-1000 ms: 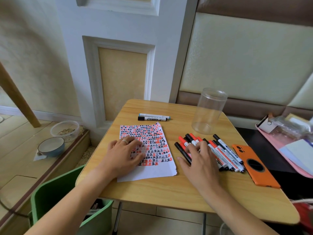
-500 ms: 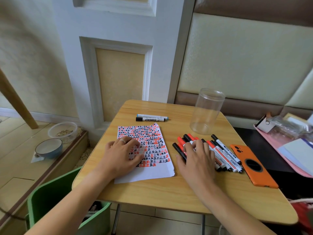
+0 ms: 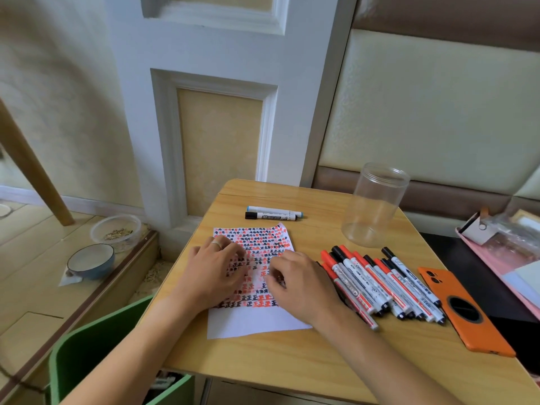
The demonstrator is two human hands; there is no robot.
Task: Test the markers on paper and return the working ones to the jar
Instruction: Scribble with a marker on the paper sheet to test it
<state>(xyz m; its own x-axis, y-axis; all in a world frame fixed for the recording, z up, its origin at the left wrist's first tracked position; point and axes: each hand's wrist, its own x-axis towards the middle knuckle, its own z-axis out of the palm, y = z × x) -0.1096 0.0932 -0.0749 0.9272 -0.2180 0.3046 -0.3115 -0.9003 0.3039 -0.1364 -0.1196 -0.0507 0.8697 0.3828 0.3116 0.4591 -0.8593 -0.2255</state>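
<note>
A white paper (image 3: 257,323) covered with red and black test marks lies on the wooden table (image 3: 292,361). My left hand (image 3: 213,273) rests on its left half with relaxed fingers and a ring on one finger. My right hand (image 3: 301,285) sits over the paper's right side with fingers curled downward; whatever is under them is hidden. A pile of several red- and black-capped markers (image 3: 388,285) lies just right of that hand. The clear plastic jar (image 3: 374,204) stands upright with nothing in it at the back right. Two more markers (image 3: 273,214) lie side by side beyond the paper.
An orange phone (image 3: 464,311) lies face down right of the pile, near the table's right edge. A pink tray with papers (image 3: 508,247) sits further right. A green chair (image 3: 96,352) is at the lower left, with bowls (image 3: 90,261) on the floor ledge.
My right hand left the marker pile and moved left onto the paper, its fingers curling. My left hand stayed on the paper.
</note>
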